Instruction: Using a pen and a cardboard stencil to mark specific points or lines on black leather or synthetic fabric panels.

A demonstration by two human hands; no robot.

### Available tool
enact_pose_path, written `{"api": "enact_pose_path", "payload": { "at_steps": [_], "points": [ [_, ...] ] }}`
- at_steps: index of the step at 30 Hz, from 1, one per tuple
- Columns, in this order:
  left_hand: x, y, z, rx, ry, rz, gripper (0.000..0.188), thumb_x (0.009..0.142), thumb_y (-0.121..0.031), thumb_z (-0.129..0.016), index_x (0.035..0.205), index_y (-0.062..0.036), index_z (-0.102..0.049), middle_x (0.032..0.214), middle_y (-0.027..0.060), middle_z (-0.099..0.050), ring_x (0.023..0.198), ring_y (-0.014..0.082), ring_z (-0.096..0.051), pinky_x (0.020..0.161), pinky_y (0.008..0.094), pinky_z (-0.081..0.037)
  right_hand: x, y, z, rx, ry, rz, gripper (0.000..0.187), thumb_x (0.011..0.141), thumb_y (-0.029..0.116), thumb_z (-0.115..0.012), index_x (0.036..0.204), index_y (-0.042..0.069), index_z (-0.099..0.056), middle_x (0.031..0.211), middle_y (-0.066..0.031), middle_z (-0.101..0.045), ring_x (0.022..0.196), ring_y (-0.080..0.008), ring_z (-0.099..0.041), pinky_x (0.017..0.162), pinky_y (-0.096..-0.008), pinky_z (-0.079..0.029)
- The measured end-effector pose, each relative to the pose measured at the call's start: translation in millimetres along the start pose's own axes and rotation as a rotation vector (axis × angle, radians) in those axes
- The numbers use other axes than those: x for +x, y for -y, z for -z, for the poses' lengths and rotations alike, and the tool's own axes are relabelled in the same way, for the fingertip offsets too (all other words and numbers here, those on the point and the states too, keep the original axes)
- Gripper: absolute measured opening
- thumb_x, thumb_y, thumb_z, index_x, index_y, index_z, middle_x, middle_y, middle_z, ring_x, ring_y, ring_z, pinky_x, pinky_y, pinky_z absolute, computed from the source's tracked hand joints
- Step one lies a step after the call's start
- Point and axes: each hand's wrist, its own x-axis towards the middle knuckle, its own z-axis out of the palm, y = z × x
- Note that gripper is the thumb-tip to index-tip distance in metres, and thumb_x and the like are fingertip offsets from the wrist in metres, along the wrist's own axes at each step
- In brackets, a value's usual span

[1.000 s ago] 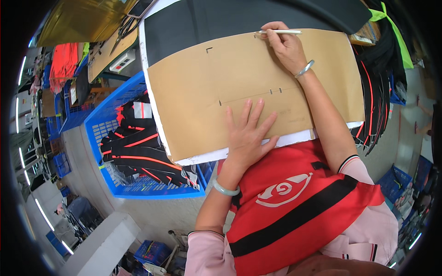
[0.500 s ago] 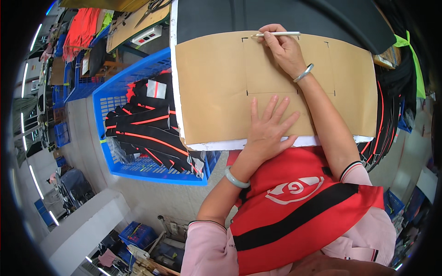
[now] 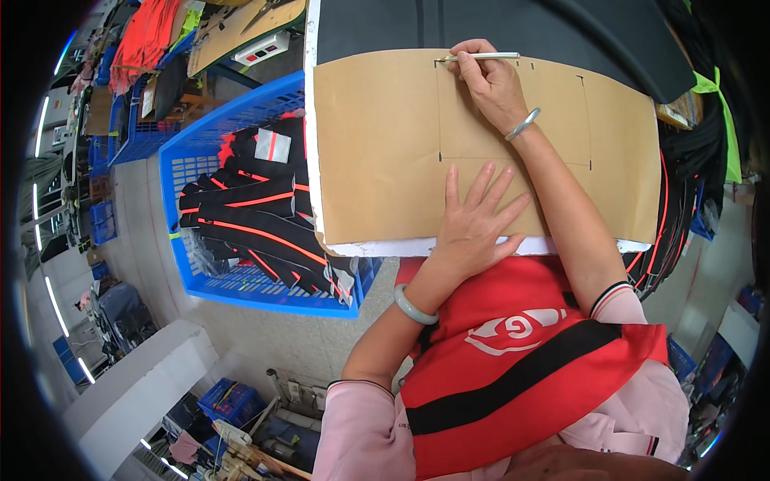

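A sheet of brown paper (image 3: 361, 144) lies across the table in front of me. Thin dark lines and short corner marks form a rectangular outline on it. My right hand (image 3: 491, 84) is closed around a slim white pen (image 3: 501, 56), held nearly level near the far edge of the sheet. The pen's tip is at the outline's far left corner mark. With fingers spread, my left hand (image 3: 481, 220) rests flat on the paper, just below the outline's near line.
Black sheet material (image 3: 497, 28) covers the table beyond the paper. A blue crate (image 3: 172, 168) at left holds black pieces with orange stripes (image 3: 249, 228). Similar striped pieces (image 3: 654, 216) hang at right. Scissors (image 3: 261, 16) lie on another table at far left.
The pen tip has moved left across the paper to the far left corner mark. My left hand stays flat on the sheet. The whole view has shifted slightly.
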Motion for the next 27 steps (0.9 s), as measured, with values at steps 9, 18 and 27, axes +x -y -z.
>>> {"api": "enact_pose_path", "payload": {
  "at_steps": [9, 18, 27],
  "points": [
    [-0.4, 0.5, 0.3, 0.011, 0.005, -0.004, 0.061, 0.076, -0.043, -0.079, 0.132, -0.0245, -0.066, 0.156, 0.0101, -0.043, 0.147, 0.0350, -0.035, 0.111, 0.0752, -0.019, -1.1, 2.3, -1.5, -0.098, 0.049, 0.019, 0.022, 0.105, 0.026, -0.055, 0.106, 0.006, -0.066, 0.087, -0.0017, -0.073, 0.084, -0.0085, -0.066, 0.076, -0.0241, -0.051],
    [1.4, 0.3, 0.3, 0.025, 0.006, -0.010, 0.060, 0.076, -0.043, -0.079, 0.132, -0.0247, -0.066, 0.156, 0.0102, -0.043, 0.146, 0.0355, -0.035, 0.110, 0.0756, -0.020, -3.0, 6.7, -0.1, -0.233, -0.024, 0.061, 0.024, 0.103, 0.028, -0.056, 0.103, 0.007, -0.067, 0.073, -0.0037, -0.065, 0.065, -0.0135, -0.058, 0.064, -0.0294, -0.047],
    [0.6, 0.0, 0.1, 0.016, 0.004, -0.008, 0.060, 0.077, -0.043, -0.079, 0.132, -0.0246, -0.065, 0.156, 0.0101, -0.042, 0.146, 0.0355, -0.035, 0.111, 0.0753, -0.019, -4.2, 3.2, -2.3, -0.226, -0.033, 0.168, 0.021, 0.103, 0.027, -0.057, 0.104, 0.008, -0.068, 0.073, -0.0035, -0.065, 0.065, -0.0140, -0.060, 0.064, -0.0299, -0.048]
  ]
}}
